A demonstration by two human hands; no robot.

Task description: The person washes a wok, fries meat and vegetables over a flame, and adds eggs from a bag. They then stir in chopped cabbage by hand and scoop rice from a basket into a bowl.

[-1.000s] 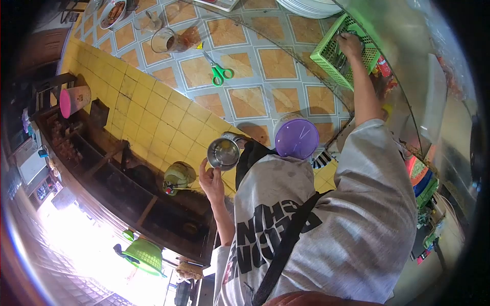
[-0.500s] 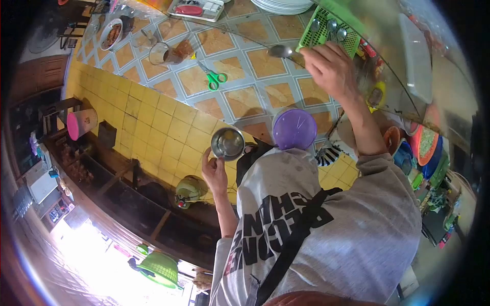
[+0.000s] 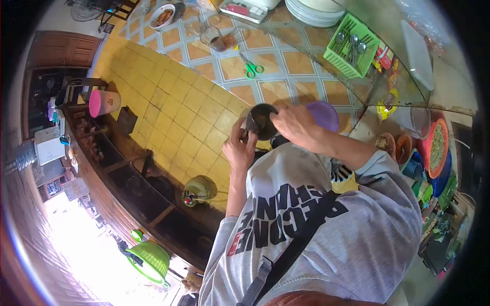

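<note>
My left hand [image 3: 241,145] grips a small metal cup [image 3: 262,122] by its side, held just past the table edge, in front of my body. Over the cup's rim is my right hand [image 3: 297,126], fingers closed on the spoon it carried a moment earlier; the spoon itself is mostly hidden by the fingers and the cup. A purple plastic lid or bowl [image 3: 325,116] lies at the table edge, partly behind my right hand. Green-handled scissors [image 3: 251,69] rest on the tabletop beyond the cup.
The patterned table [image 3: 306,89] carries a green basket of spoons [image 3: 334,57], a stack of white plates [image 3: 312,16], a glass [image 3: 210,36] and a bowl of food [image 3: 163,17]. A red basin [image 3: 435,150] stands at right. A gas cylinder [image 3: 201,188] is on the floor.
My right hand has moved from beside the green basket down to the cup, bringing the spoon. My left hand has lifted the cup slightly, and the whole view has shifted.
</note>
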